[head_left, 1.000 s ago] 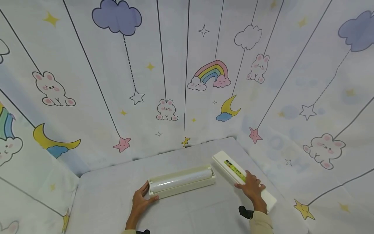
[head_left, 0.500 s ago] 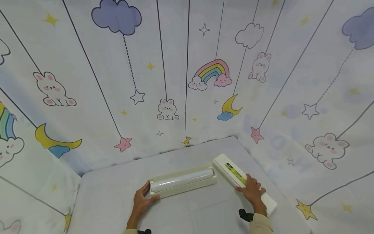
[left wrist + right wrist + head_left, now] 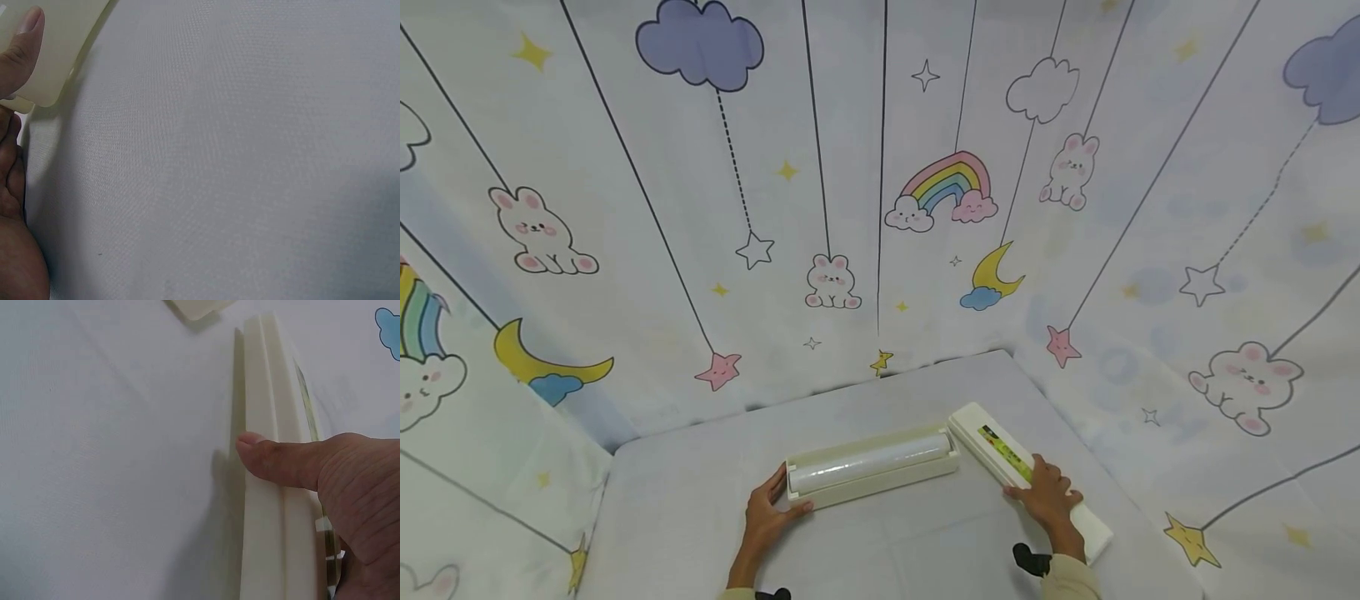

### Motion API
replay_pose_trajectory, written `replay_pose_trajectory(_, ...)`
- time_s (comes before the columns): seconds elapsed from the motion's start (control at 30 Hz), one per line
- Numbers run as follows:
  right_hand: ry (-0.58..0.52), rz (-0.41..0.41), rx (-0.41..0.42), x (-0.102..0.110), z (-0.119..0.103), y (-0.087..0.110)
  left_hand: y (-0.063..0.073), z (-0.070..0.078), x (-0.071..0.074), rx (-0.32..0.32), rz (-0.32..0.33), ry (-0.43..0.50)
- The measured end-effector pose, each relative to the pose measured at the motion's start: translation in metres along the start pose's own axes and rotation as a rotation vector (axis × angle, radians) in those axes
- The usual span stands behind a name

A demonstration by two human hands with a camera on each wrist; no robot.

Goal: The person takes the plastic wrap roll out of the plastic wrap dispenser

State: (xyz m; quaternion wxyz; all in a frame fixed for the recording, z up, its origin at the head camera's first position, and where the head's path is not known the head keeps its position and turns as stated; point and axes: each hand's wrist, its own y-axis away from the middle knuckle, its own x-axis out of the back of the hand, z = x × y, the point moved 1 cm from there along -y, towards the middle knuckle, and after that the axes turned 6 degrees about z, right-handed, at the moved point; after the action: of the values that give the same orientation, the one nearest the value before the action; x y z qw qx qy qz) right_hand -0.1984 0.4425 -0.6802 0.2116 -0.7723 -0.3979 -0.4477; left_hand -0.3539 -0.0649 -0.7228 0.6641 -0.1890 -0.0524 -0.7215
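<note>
Our left hand [image 3: 767,514] grips the film box [image 3: 887,484], our right hand [image 3: 1049,493] the white case [image 3: 996,443] slanting beside its right end

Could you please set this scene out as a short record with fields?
left hand: holds the left end of the box
right hand: grips the white cover
box: open-topped, with a shiny roll inside
white cover: angled beside the box's right end, bearing a green label
table: pale surface
backdrop: white with cartoon prints
</note>
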Motion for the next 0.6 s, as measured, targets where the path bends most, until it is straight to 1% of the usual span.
replay_pose_trajectory(0.1, 0.002, -0.002, -0.008, -0.0017, -0.0011, 0.0018, -0.0002, 0.0011, 0.0008, 0.014, -0.011, 0.015)
replay_pose_trajectory(0.6, 0.011, 0.007, -0.016, -0.0041, -0.0062, 0.0082, 0.0007, 0.006, 0.0014, -0.001, -0.009, 0.001)
